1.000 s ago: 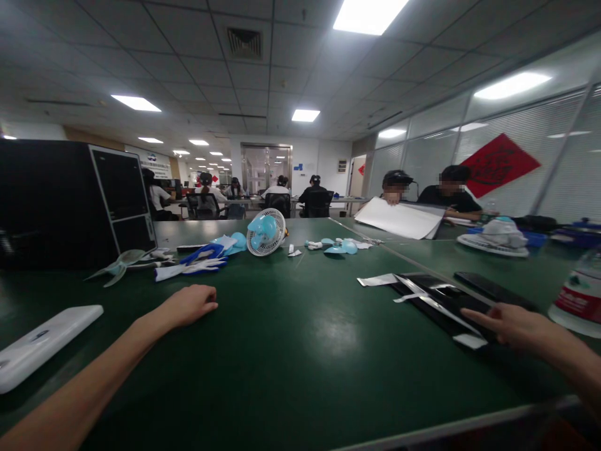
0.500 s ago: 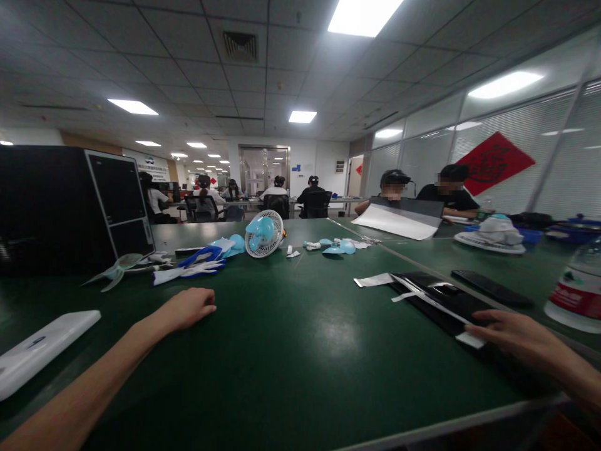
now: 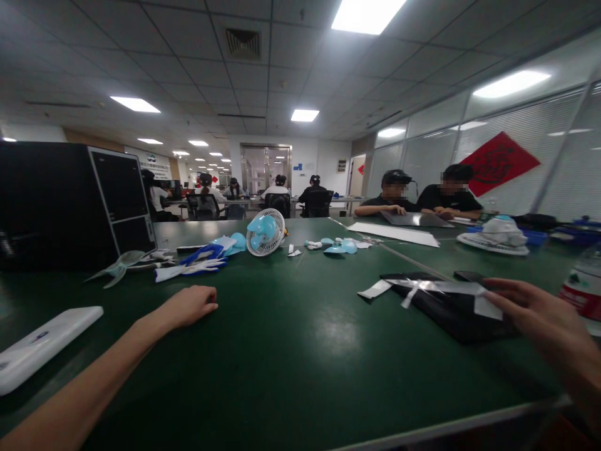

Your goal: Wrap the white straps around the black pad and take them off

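My left hand [image 3: 191, 305] rests on the green table at the left, fingers curled in, with nothing showing in it. On the right side, my right hand [image 3: 533, 307] pinches the near end of a flat black plastic bag [image 3: 453, 316] between thumb and fingers. A clear, shiny strip [image 3: 434, 286] with white ends runs along the bag's top side. The bag's held edge is raised and its far end lies on the table. A dark phone [image 3: 467, 275] lies just behind it, partly hidden by the bag and my hand.
A small white fan with blue blades [image 3: 265, 233] stands mid-table, with blue-and-white gloves [image 3: 197, 263] beside it. A white case [image 3: 49, 347] lies far left, near a black cabinet [image 3: 51, 207]. A bottle [image 3: 582, 282] stands right. Two people sit across the table.
My right hand has risen and lifted the near edge of the black bag, which has swung round. My left hand stays put. Across the table, a person's raised dark sheet has been lowered flat.
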The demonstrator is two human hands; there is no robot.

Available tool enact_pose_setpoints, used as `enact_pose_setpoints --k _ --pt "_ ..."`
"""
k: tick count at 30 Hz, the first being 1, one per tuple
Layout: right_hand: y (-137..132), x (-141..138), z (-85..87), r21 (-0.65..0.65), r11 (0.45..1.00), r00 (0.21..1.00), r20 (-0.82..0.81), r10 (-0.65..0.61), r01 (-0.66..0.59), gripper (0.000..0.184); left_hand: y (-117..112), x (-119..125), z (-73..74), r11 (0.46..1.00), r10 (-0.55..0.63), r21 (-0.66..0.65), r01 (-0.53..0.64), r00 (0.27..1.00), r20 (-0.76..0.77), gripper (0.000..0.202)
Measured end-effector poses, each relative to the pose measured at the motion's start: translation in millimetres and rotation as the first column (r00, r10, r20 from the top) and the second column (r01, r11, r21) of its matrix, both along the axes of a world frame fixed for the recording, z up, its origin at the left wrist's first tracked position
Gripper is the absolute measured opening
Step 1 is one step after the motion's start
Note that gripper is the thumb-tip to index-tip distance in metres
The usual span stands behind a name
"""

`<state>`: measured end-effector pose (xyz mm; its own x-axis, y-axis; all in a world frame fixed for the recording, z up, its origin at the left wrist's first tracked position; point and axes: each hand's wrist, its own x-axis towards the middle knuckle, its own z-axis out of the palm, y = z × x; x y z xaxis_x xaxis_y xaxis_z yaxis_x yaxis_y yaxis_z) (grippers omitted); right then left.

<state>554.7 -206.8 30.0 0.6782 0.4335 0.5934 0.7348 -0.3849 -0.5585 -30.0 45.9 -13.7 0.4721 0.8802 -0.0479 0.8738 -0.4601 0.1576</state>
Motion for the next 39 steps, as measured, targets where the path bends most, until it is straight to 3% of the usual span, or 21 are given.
enact_pose_setpoints --k 3,5,7,10,12,14,17,21,25,26,28,30,31,34,36,39 --pt "9 -26 20.2 0.067 0.997 0.999 0.006 0.045 -0.046 0.045 0 0 0.4 1.000 0.005 -0.018 -0.005 1.000 -0.007 0.032" --pt "21 -43 32.6 0.148 0.987 0.985 0.165 0.042 -0.067 0.044 -3 1 2.4 1.000 0.010 -0.029 -0.010 1.000 -0.011 0.033" --pt "37 -58 42.1 0.149 0.986 0.933 0.359 0.018 -0.076 0.040 -7 2 5.2 0.999 0.011 -0.032 -0.011 1.000 -0.008 0.034" --pt "65 -73 47.5 0.029 0.997 0.809 0.587 0.046 -0.077 0.036 -12 4 9.2 0.999 0.008 -0.032 -0.008 1.000 -0.001 0.034" --pt "84 -81 42.8 -0.120 0.985 0.712 0.680 0.175 -0.127 0.036 -14 5 10.6 1.000 0.009 -0.027 -0.009 1.000 -0.005 0.033" --pt "100 -88 31.1 -0.312 0.929 0.612 0.700 0.367 -0.200 0.033 -14 5 10.3 1.000 0.014 -0.021 -0.014 1.000 -0.009 0.033" --pt "117 -99 6.3 -0.560 0.780 0.485 0.619 0.618 -0.280 0.027 -11 3 7.6 1.000 0.009 -0.021 -0.009 1.000 -0.003 0.033" --pt "123 -113 -19.6 -0.695 0.644 0.431 0.499 0.752 -0.319 0.024 -10 3 6.1 1.000 -0.006 0.000 0.006 1.000 -0.013 0.034" --pt "120 -115 -19.0 -0.731 0.574 0.478 0.380 0.792 -0.369 0.025 -13 6 8.8 1.000 0.002 0.016 -0.001 0.999 -0.036 0.032" --pt "118 -111 -14.6 -0.720 0.589 0.518 0.368 0.772 -0.367 0.027 -14 6 9.2 1.000 0.000 0.018 0.001 0.999 -0.040 0.031" --pt "114 -95 -2.7 -0.679 0.672 0.653 0.371 0.660 -0.294 0.030 -14 6 9.2 1.000 -0.006 0.020 0.007 0.999 -0.042 0.031" --pt "107 -69 10.2 -0.641 0.756 0.805 0.374 0.460 -0.134 0.029 -13 6 8.5 1.000 -0.001 0.016 0.002 0.999 -0.035 0.032" --pt "103 -54 15.7 -0.634 0.772 0.867 0.360 0.344 -0.043 0.028 -13 6 7.9 1.000 0.002 0.012 -0.002 1.000 -0.031 0.032" --pt "89 -6 24.4 -0.694 0.712 0.967 0.238 0.088 0.106 0.022 -11 5 6.2 1.000 -0.002 0.006 0.003 1.000 -0.021 0.032" --pt "82 19 23.7 -0.729 0.676 0.990 0.141 -0.008 0.109 0.020 -9 4 4.8 1.000 -0.010 0.005 0.010 1.000 -0.014 0.033" --pt "79 40 18.2 -0.742 0.665 0.996 0.054 -0.072 0.088 0.020 -7 2 2.5 1.000 -0.011 0.002 0.011 1.000 -0.001 0.034"
